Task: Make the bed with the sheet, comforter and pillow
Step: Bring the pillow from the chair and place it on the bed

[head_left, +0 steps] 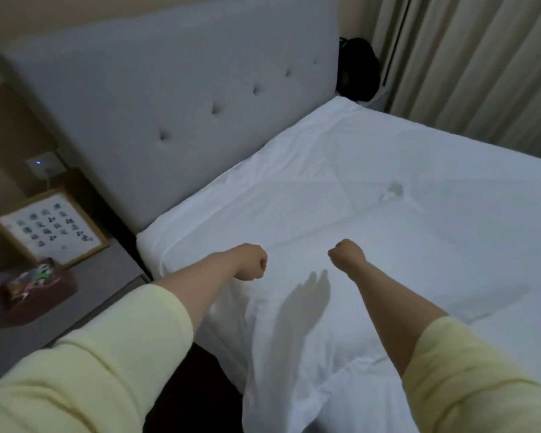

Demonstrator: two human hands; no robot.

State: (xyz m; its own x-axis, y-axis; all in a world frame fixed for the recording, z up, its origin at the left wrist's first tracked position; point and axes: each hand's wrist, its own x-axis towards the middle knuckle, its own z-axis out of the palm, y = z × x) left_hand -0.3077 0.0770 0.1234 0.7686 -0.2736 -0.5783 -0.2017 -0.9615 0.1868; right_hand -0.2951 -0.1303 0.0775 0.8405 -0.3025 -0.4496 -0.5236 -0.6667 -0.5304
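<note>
Both arms reach out over the near side of the bed, sleeves of pale yellow pushed up the forearms. The left hand (253, 261) is curled into a fist above the white comforter (388, 245), and the right hand (345, 253) is curled the same way a little to its right; the fingers of both are clenched, though from this angle it is hard to say whether either pinches a fold of cloth or holds nothing. The comforter lies spread across the bed, creased in shallow folds, and its near edge hangs bunched over the side of the mattress between the two arms. At the far left stands a grey tufted headboard (185, 104). Left of the bed a grey desk (100, 276) carries a framed sheet of characters (52, 226) (leaning against the wall) and a dark red box (35, 292) just near of it. Beige curtains (481, 64) hang at the far right, with a dark bag (358, 70) beside the headboard's right end.
</note>
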